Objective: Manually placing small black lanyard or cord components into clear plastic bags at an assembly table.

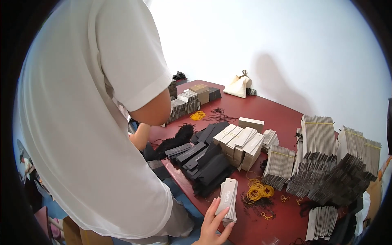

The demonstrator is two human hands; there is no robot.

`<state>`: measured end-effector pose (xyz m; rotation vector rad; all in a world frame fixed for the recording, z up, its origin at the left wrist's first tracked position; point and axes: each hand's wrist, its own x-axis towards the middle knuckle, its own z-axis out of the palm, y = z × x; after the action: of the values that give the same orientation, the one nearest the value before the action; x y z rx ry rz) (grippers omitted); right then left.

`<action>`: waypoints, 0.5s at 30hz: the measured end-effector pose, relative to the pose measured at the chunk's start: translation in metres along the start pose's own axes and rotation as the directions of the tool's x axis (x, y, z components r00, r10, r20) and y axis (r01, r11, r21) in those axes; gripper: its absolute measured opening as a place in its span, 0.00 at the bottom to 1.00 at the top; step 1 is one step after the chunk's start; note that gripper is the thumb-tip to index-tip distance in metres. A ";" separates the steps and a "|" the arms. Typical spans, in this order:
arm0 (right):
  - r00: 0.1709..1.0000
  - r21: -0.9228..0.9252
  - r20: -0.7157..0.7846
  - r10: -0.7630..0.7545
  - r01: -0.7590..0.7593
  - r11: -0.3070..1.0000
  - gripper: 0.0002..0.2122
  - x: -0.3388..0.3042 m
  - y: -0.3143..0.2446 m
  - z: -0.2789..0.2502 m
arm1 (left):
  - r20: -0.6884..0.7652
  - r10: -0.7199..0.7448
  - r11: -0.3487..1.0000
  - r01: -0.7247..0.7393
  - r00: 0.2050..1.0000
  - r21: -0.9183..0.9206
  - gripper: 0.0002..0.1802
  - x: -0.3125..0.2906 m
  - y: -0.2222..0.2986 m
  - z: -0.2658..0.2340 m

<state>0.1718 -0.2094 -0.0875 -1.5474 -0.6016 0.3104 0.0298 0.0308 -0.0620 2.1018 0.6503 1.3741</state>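
My left hand (213, 223) reaches in from the lower edge. Its fingers lie along the left side and lower end of a small stack of light grey cardboard tags (229, 196), gripping it at the table's near edge. White lettering shows on the top tag, and the stack is slightly fanned. My right hand is out of sight. Just beyond the held stack lie black tags (210, 163) in a loose heap. To its right is a tangle of yellow rubber bands (259, 191).
A co-worker in a pale T-shirt (94, 122) stands close on the left over the red table (269, 110). Pale tag stacks (241, 143) fill the middle; tall banded bundles (318, 139) rise at right. A cream pouch (237, 86) sits by the wall.
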 end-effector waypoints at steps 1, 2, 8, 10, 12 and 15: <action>1.000 -0.014 -0.011 -0.003 0.002 1.000 0.09 0.000 0.000 0.000 | 0.005 0.028 1.000 -0.028 1.000 0.000 0.28 -0.001 0.000 0.001; 1.000 -0.011 0.001 -0.001 0.001 1.000 0.09 0.000 -0.001 0.001 | -0.010 -0.013 0.995 0.012 1.000 -0.096 0.27 -0.001 0.001 0.004; 1.000 -0.134 0.011 0.030 -0.028 0.991 0.08 -0.001 -0.006 0.001 | -0.018 0.194 0.969 -0.188 0.981 0.163 0.18 0.005 0.002 0.007; 0.998 -0.168 0.007 0.065 -0.063 0.984 0.08 -0.001 -0.008 0.001 | -0.027 0.186 0.971 -0.179 0.982 0.157 0.16 0.006 0.005 0.008; 0.999 -0.181 0.010 0.049 -0.046 0.982 0.08 0.000 -0.011 0.002 | -0.029 0.170 0.974 -0.163 0.985 0.158 0.16 0.007 0.007 0.010; 0.999 -0.207 0.007 0.040 -0.037 0.978 0.08 0.000 -0.009 0.002 | -0.032 0.141 0.982 -0.136 0.989 0.130 0.14 0.010 0.010 0.010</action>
<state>0.1690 -0.2077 -0.0785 -1.7601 -0.6286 0.2929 0.0439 0.0284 -0.0523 2.2618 0.6335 1.4907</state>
